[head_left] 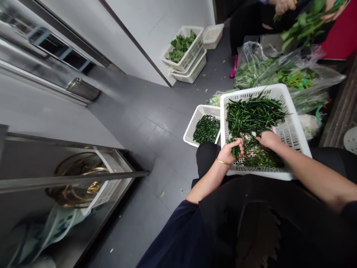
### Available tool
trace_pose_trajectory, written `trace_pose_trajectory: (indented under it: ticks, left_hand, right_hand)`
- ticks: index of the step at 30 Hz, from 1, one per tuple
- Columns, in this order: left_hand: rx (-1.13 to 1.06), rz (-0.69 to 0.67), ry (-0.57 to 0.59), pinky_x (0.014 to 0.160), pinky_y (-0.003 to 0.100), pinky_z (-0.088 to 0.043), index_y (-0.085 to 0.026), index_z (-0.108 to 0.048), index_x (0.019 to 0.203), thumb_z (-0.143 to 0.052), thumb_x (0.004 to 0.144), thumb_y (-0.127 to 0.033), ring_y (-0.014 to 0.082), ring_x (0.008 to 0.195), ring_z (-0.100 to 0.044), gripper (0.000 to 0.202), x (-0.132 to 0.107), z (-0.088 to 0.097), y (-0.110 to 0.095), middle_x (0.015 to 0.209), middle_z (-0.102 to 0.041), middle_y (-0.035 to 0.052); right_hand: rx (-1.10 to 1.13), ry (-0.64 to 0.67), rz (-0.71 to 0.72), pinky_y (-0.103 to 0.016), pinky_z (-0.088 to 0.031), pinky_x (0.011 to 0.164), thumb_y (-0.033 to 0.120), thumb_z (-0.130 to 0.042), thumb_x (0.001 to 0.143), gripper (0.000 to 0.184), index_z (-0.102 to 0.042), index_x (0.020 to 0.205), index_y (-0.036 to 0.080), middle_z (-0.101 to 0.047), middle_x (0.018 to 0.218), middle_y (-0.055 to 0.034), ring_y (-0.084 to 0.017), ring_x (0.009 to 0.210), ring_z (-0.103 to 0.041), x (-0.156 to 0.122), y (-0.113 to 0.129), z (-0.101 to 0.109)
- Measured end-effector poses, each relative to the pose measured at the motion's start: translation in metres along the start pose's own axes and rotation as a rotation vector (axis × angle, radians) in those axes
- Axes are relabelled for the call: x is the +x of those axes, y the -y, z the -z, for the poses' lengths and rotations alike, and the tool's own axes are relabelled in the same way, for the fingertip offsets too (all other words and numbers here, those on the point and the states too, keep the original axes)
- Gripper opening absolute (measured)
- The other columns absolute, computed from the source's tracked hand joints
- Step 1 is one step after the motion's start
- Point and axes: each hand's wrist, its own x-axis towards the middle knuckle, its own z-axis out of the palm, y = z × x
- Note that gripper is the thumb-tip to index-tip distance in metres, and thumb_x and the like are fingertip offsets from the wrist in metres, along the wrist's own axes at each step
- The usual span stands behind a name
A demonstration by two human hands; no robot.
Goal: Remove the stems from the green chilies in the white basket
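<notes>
A large white plastic basket (299,139) rests on my lap, with a heap of long green chilies (253,113) at its far side. My left hand (232,149), a gold-coloured bangle at the wrist, is closed around several green chilies above the basket's near left part. Inside the basket, my right hand (270,140) reaches to the heap's near edge with its fingers drawn together; what they grip is hidden. Nearer to me lies a pile of small green stems or scraps (262,159). Left of the large basket, a smaller white basket (192,132) on the floor holds more green chilies (206,128).
Plastic bags of leafy greens (256,70) lie beyond my basket. Behind them a co-worker's hand (331,11) holds greens. Stacked white baskets (192,74) stand by the wall. At left is a metal rack (128,175); a metal bin (83,89) stands farther back.
</notes>
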Motion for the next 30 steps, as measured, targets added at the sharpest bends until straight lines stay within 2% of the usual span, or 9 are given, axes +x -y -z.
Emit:
trace_pose_trajectory:
  ticks: [4,10,14,17,19,21,23,27,30]
  left_hand:
    - [0.155,-0.059,-0.132,0.041,0.017,-0.029,-0.013,-0.050,0.067,-0.080,0.049,-0.019,0.0053,0.044,-0.044,0.035,0.007,0.001,0.002,0.049,-0.047,-0.0051]
    - [0.215,-0.094,-0.205,0.052,0.025,-0.043,-0.011,-0.058,0.066,-0.080,0.045,-0.019,0.0102,0.050,-0.053,0.032,0.028,-0.015,0.024,0.056,-0.058,0.0001]
    - [0.214,-0.113,-0.245,0.047,0.023,-0.040,-0.010,-0.059,0.065,-0.078,0.047,-0.018,0.0104,0.049,-0.053,0.028,0.028,-0.014,0.035,0.056,-0.060,0.0010]
    - [0.213,-0.108,-0.290,0.042,0.022,-0.035,-0.010,-0.058,0.064,-0.076,0.051,-0.017,0.0095,0.045,-0.051,0.023,0.025,-0.007,0.034,0.054,-0.058,0.0005]
    - [0.210,-0.013,-0.290,0.041,0.022,-0.035,-0.010,-0.057,0.061,-0.074,0.053,-0.016,0.0094,0.044,-0.050,0.020,0.025,-0.002,0.032,0.052,-0.057,0.0006]
    - [0.213,0.066,-0.272,0.042,0.022,-0.036,-0.009,-0.057,0.061,-0.072,0.054,-0.015,0.0094,0.044,-0.050,0.017,0.027,0.001,0.028,0.052,-0.057,0.0011]
    - [0.217,0.070,-0.285,0.043,0.021,-0.037,-0.009,-0.057,0.063,-0.069,0.057,-0.014,0.0088,0.044,-0.050,0.014,0.029,0.002,0.025,0.052,-0.057,0.0011]
    - [0.184,0.056,-0.256,0.054,0.024,-0.046,-0.009,-0.058,0.064,-0.062,0.063,-0.012,0.0120,0.055,-0.058,0.005,0.028,-0.003,0.021,0.058,-0.062,0.0053]
    - [0.163,0.096,-0.170,0.066,0.029,-0.050,-0.008,-0.059,0.065,-0.059,0.064,-0.009,0.0165,0.068,-0.063,0.001,0.023,-0.005,0.018,0.065,-0.064,0.0089]
  right_hand:
    - [0.047,-0.007,0.020,-0.033,-0.043,0.070,0.041,-0.044,0.081,0.036,-0.067,0.087,0.015,-0.066,0.095,-0.0157,-0.027,0.089,-0.061,-0.002,-0.002,0.002]
    - [0.452,0.038,0.394,-0.027,-0.042,0.063,0.034,-0.040,0.083,0.022,-0.053,0.092,0.020,-0.065,0.072,-0.0032,-0.016,0.060,-0.059,-0.075,0.007,-0.014]
    - [0.663,0.198,0.363,-0.025,-0.041,0.053,0.037,-0.036,0.085,0.024,-0.052,0.076,0.021,-0.057,0.052,0.0023,-0.014,0.045,-0.053,-0.105,0.019,-0.030]
    - [0.544,0.066,0.442,-0.026,-0.041,0.059,0.039,-0.035,0.086,0.031,-0.050,0.065,0.021,-0.058,0.055,-0.0011,-0.015,0.054,-0.055,-0.111,0.022,-0.029]
    - [0.427,-0.025,0.639,-0.027,-0.041,0.067,0.035,-0.034,0.087,0.030,-0.055,0.071,0.021,-0.063,0.072,-0.0048,-0.017,0.069,-0.058,-0.111,0.019,-0.021]
    - [0.318,0.012,0.756,-0.029,-0.042,0.073,0.032,-0.033,0.088,0.030,-0.059,0.080,0.020,-0.064,0.082,-0.0072,-0.019,0.079,-0.059,-0.105,0.010,-0.011]
    - [0.165,0.095,0.659,-0.032,-0.043,0.074,0.036,-0.040,0.086,0.028,-0.062,0.084,0.018,-0.064,0.086,-0.0112,-0.022,0.081,-0.060,-0.090,-0.004,-0.002]
    - [-0.048,0.115,0.241,-0.039,-0.044,0.072,0.031,-0.053,0.080,0.022,-0.064,0.081,0.011,-0.063,0.091,-0.0219,-0.031,0.085,-0.060,-0.051,-0.022,0.002]
    - [0.003,0.084,0.230,-0.038,-0.043,0.076,0.013,-0.055,0.074,0.009,-0.063,0.072,0.013,-0.064,0.089,-0.0194,-0.028,0.087,-0.060,-0.029,-0.019,-0.004]
